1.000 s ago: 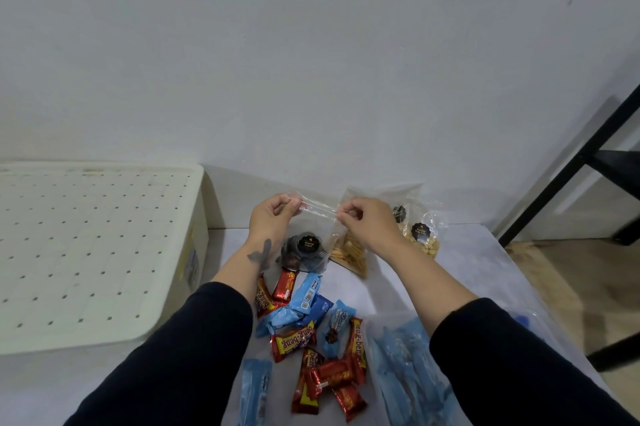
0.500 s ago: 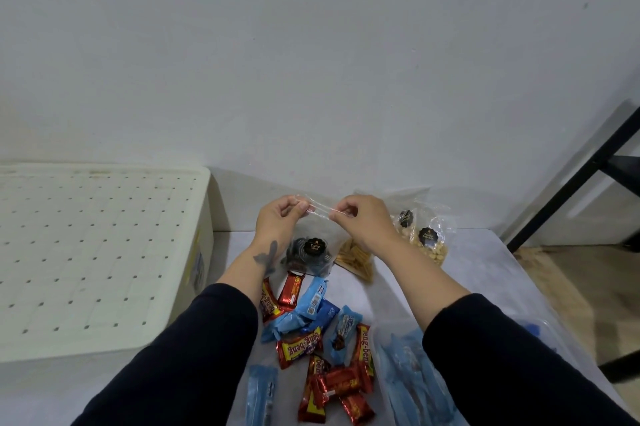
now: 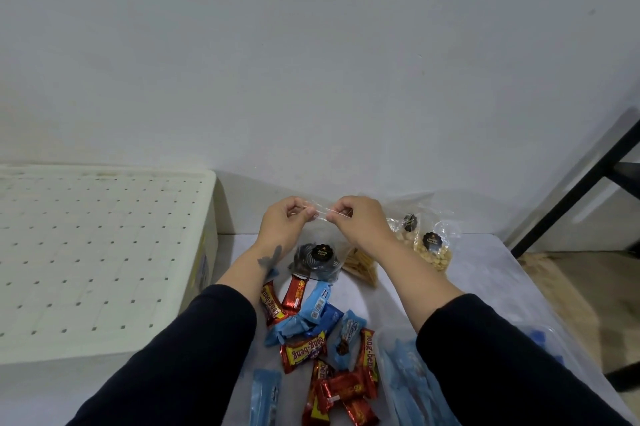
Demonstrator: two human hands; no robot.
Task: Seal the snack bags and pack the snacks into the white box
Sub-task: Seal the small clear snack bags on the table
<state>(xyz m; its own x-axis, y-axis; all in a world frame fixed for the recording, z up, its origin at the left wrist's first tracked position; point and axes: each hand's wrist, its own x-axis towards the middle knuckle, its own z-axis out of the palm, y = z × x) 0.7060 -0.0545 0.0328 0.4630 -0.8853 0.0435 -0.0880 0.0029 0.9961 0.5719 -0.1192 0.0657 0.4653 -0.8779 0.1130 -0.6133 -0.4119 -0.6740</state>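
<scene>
Plain room: bare wall (image 3: 311, 62), snack-strewn table (image 3: 485, 270).

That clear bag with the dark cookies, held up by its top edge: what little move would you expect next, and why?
Probably running the fingertips along the top strip to press it shut. The left hand and the right hand both pinch the upper edge of the clear bag, close together near its middle, so the grip suits sealing. The white box beside it has its lid on, so packing likely comes later.
</scene>
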